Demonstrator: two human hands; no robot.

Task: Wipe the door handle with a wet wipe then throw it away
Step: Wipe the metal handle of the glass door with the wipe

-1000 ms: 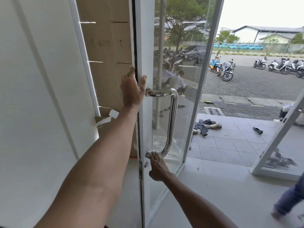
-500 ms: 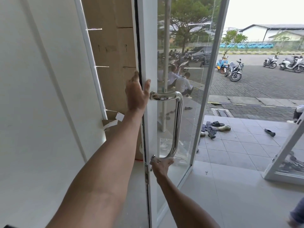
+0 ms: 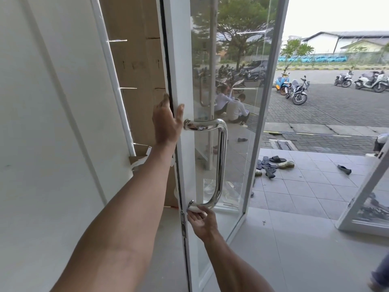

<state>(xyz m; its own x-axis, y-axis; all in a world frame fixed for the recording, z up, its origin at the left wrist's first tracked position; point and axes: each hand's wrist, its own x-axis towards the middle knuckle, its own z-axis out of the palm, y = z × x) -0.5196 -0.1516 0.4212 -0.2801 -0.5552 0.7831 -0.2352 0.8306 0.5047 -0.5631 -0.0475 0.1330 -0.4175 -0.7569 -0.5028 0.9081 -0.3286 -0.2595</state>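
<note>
Head view: one glass door point(image 3: 179, 60) in a white frame, its handle-side edge close beside the wall point(image 3: 52, 123), with open tiled floor point(image 3: 294, 249) to its right. One chrome handle point(image 3: 223, 157) runs upright on it. My two hands are apart. My left hand point(image 3: 166, 123) lies flat on the door's edge, fingers straight. My right hand point(image 3: 203, 223) pinches one white wipe point(image 3: 194, 209) against the handle's lower foot.
</note>
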